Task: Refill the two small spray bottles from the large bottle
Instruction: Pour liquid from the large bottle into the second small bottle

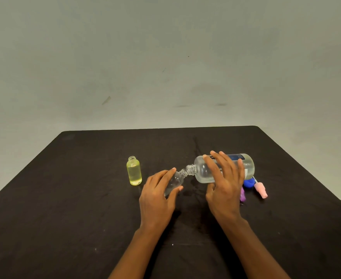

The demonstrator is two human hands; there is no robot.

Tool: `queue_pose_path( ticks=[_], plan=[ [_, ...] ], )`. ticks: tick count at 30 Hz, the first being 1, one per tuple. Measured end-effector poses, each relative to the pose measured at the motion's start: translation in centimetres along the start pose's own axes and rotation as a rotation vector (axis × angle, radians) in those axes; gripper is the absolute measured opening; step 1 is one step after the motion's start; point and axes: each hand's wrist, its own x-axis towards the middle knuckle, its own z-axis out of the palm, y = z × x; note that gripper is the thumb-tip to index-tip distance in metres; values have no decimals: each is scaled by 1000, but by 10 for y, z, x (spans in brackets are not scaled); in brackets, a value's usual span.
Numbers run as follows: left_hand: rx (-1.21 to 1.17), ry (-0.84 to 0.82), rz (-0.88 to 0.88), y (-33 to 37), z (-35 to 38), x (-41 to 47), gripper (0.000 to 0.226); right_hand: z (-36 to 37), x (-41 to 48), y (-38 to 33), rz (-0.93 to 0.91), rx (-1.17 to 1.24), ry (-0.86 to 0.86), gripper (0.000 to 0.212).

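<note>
1. Fingers [166, 175] of the left hand [157, 198] curl around the small clear spray bottle [176, 181] and hold it tilted above the worktop [75, 198].
2. The right hand [224, 184] grasps the large bottle [202, 173], tipped almost flat, with its neck at the small bottle's mouth.
3. This seems to be the filling of the second bottle. The yellow spray bottle [134, 172] stands uncapped at the left, apparently full.
4. The next move calls for aligned mouths and slow tipping, or the liquid may spill.
5. A blue cap [248, 183], a pink spray head [261, 190] and a purple spray head [242, 195] lie behind the right hand and block nothing.
</note>
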Motion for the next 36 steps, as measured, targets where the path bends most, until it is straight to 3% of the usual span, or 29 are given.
queue_pose_path(
  ticks=[36],
  plan=[
    [-6,21,11,-3,1,-1,50,0,0,-1,8,5,-5,74]
  ],
)
